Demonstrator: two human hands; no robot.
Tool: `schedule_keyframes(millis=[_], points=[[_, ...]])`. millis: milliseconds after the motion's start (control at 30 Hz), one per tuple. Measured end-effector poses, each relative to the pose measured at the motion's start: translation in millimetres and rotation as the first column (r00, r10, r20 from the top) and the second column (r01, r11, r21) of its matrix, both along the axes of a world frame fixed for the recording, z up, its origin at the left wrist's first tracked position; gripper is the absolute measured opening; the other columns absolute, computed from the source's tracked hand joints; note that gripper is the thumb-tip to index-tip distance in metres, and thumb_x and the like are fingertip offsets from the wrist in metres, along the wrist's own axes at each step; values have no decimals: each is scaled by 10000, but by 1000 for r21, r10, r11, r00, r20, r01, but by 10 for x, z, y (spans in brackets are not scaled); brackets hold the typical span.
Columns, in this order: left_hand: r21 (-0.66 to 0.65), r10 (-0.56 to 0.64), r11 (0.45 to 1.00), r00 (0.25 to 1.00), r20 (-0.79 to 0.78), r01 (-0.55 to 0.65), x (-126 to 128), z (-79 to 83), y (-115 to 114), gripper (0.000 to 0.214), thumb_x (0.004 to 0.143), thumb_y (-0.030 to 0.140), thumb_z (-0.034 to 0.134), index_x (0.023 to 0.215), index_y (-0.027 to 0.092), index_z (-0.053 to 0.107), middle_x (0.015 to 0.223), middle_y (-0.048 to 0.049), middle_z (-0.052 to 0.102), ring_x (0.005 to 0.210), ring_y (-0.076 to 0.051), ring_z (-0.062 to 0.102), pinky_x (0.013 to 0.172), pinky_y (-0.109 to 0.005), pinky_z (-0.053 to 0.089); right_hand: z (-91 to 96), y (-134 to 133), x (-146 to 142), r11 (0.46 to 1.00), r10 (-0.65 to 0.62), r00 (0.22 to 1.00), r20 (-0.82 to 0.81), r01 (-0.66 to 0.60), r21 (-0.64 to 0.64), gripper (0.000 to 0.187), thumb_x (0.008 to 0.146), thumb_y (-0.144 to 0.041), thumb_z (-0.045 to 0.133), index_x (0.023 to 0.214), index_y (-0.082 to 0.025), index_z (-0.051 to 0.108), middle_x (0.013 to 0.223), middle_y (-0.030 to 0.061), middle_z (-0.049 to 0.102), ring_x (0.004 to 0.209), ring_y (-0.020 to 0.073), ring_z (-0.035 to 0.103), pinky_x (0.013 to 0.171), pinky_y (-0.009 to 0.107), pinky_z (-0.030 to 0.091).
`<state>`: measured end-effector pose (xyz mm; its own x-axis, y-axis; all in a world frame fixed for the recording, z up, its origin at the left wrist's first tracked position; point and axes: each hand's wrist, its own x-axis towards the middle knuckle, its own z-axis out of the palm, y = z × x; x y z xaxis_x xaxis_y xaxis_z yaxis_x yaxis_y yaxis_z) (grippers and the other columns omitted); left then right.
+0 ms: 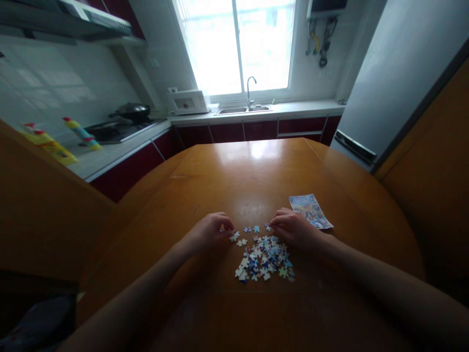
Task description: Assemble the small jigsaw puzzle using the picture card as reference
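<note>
A loose pile of small jigsaw puzzle pieces [269,254] lies on the wooden table [220,181], some showing pale backs and others coloured print. My left hand [207,232], left of the pile, is closed in a pinch around a puzzle piece [222,228] partly hidden by the fingers. Beside its fingertips lie two pale pieces, one [234,236] very close and one [242,242] nearer the pile. My right hand [295,229] has its fingertips pinched at a piece [267,227] above the pile. Between the hands, two pieces [256,229] sit apart in a row.
A printed picture sheet [311,210] lies flat beyond my right hand. Past the table are a sink [242,110], a microwave [188,102] and a stove with a wok [132,111]. Bottles [81,133] stand on the left counter; a fridge [384,83] is at right.
</note>
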<state>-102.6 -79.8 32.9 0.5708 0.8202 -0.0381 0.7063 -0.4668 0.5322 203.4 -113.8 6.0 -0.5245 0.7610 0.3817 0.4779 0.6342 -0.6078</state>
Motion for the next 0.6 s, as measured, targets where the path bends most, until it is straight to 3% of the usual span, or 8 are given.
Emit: schedule_keyframes(millis=[167, 400, 533, 600], points=[[26, -35, 999, 997, -63, 37, 107, -24, -150, 86, 813, 224, 656, 856, 196, 726, 887, -35, 656, 800, -159, 599, 708, -240, 439, 1, -2, 4, 1000, 2, 1000, 14, -2, 1, 128, 900, -159, 603, 860, -181, 722, 833, 70, 667, 817, 192, 579, 720, 313, 464], [37, -81, 996, 995, -59, 83, 79, 28, -170, 66, 799, 146, 606, 744, 164, 639, 804, -20, 622, 699, -127, 540, 637, -221, 401, 12, -12, -3, 1000, 0, 1000, 7, 0, -8, 137, 902, -147, 595, 859, -173, 722, 830, 73, 664, 816, 191, 572, 726, 318, 463], [-99, -181, 980, 980, -78, 173, 65, 116, -208, 70, 794, 144, 634, 755, 172, 685, 802, -17, 647, 704, -127, 567, 628, -216, 395, 11, -9, -2, 1000, 9, 1000, 9, -9, -10, 139, 899, -143, 592, 873, -178, 724, 833, 70, 663, 816, 189, 572, 724, 314, 463], [-147, -175, 976, 982, -76, 163, 74, 138, -217, 51, 801, 176, 666, 782, 180, 713, 780, -12, 662, 699, -131, 581, 630, -221, 399, 3, -3, 0, 1000, 7, 1000, 4, -7, -7, 132, 894, -142, 599, 866, -178, 724, 832, 69, 662, 818, 188, 572, 726, 311, 462]])
